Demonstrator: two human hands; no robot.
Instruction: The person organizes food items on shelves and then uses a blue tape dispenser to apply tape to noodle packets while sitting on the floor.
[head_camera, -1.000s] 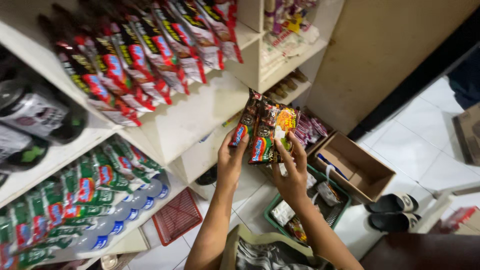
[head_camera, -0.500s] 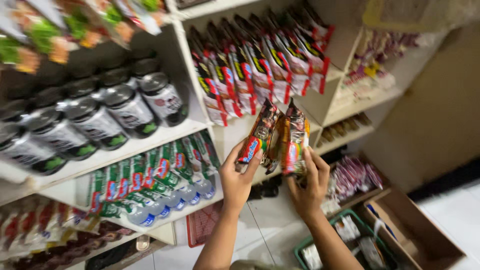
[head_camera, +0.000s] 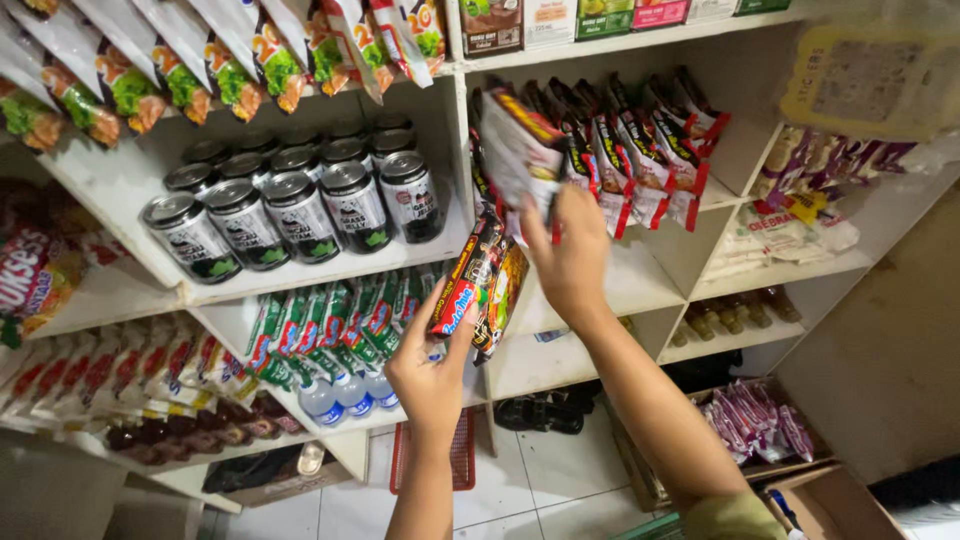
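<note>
1. The left hand (head_camera: 432, 372) is raised in front of the shelving, fingers wrapped round the lower end of a small bunch of snack packets (head_camera: 478, 288), mostly red, orange and dark in colour.
2. The bunch stands nearly upright, leaning a little to the right, and rises above the left hand toward the right hand.
3. The right hand (head_camera: 570, 258) is up and to the right of the left one, its back to the camera, fingers spread and reaching into a hanging row of sachets (head_camera: 610, 150) in red, white and black.
4. The right hand's fingertips pinch the lower edge of one grey-backed sachet (head_camera: 520, 155) at the left end of that row; the top of the bunch in the left hand sits just beside this hand's palm.
5. To the left of both hands, a shelf (head_camera: 310, 272) carries dark cans (head_camera: 300, 205) with silver lids, standing in rows.
6. Below the cans, just left of the left hand, green and white packets (head_camera: 320, 330) lean in a row, with clear bottles (head_camera: 345, 392) under them.
7. Under the left wrist a red mesh basket (head_camera: 460, 455) lies on the tiled floor (head_camera: 560, 480).
8. Low and to the right of the right forearm, a box holds purple sachets (head_camera: 755, 420).
</note>
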